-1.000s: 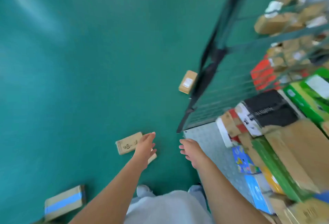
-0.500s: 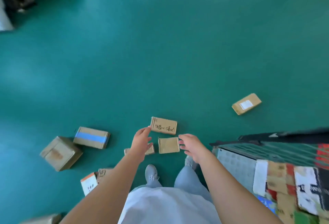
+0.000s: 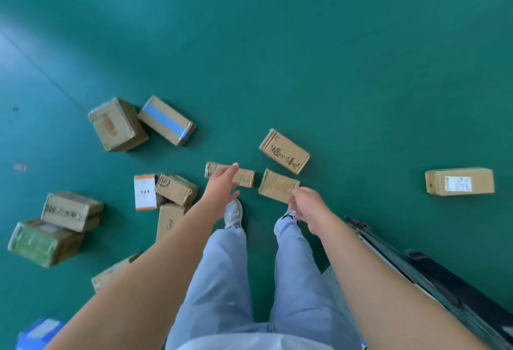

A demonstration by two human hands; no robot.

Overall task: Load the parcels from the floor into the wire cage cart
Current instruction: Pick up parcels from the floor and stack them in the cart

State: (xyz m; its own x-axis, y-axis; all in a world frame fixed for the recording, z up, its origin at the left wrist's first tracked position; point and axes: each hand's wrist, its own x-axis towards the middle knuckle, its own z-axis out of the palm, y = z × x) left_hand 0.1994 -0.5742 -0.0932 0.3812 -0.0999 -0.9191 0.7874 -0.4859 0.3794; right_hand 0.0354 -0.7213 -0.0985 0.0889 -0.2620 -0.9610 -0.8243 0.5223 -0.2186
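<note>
Nearest: pale denim legs and white sneakers on the smooth green floor. R of them, the dark metal edge of the wire cage cart at lower right.

Left hand reaches down, fingers straight and relaxed, holding nothing; tips lie over a long narrow taped cardboard parcel, contact unclear. Right hand, fingers loosely curled, empty, just at the near edge of a flat square cardboard parcel w/ creased top.

Just beyond those fingers, a flat rectangular parcel w/ handwriting. Well R of right hand, a labelled oblong box. L of left hand, a cluster of crumpled taped boxes; farther L, a blue-taped box beside a wrapped cube box.
</note>
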